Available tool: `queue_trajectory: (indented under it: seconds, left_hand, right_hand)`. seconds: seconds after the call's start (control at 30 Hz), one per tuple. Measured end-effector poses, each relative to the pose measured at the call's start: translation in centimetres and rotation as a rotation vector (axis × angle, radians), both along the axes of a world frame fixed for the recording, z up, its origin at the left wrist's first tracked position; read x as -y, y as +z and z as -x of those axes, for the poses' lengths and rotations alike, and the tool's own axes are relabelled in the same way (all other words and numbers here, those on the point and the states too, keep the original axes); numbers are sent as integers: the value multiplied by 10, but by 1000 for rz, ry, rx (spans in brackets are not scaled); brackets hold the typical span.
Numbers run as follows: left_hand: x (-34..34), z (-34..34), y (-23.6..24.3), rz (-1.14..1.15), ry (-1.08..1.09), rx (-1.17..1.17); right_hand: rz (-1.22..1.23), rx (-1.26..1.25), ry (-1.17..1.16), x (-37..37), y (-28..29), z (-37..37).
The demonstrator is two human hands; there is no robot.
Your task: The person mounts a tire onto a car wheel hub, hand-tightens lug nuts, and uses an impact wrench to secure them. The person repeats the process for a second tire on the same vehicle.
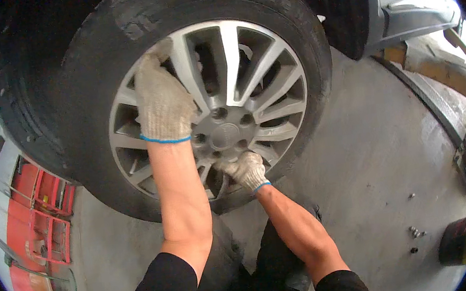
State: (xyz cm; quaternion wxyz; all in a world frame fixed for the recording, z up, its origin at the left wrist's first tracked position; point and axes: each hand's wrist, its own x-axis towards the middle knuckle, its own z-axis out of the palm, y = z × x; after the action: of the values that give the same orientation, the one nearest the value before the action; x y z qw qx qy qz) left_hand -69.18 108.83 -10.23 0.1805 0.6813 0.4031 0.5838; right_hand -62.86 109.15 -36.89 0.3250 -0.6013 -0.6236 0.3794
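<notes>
Wheel seated in its arch, fastening apparently incomplete; directions follow a clock face centred on the hub. The spoked wheel [232, 88], with its tyre [316, 72], is upright within the wheel arch [24, 100]. The recesses around the centre cap [225, 136] look dark, and no tool is on them; whether any holds a nut cannot be made out. Judged from this view, the wheel is in place but not fully fastened; whether it is coming off or going on cannot be determined.

Nearest, at 5 o'clock, the gloved right hand [246, 171] rests against the lower spokes, fingers bent; whether they close on a spoke is unclear. At 10 o'clock the gloved left hand [164, 98] lies back outward over the rim, its fingers reaching towards 11 o'clock, their grip hidden.

Farther out at 4 o'clock, small loose metal pieces [415, 233], probably nuts, lie on the floor [354, 149]; beyond them stands a dark bucket [457, 243]. At 8 o'clock, farthest, are red racks [53, 235].
</notes>
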Motion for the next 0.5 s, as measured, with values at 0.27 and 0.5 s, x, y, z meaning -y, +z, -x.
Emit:
queue_trajectory:
  seconds: [0.27, 0.5]
  left_hand:
    - [-34, 16, -10, 474, -621, 684]
    - [-55, 24, -35, 118, -424, 255]
  right_hand:
    - [62, -167, -86, -4, -8, 13]
    - [8, -203, -167, -8, -28, 30]
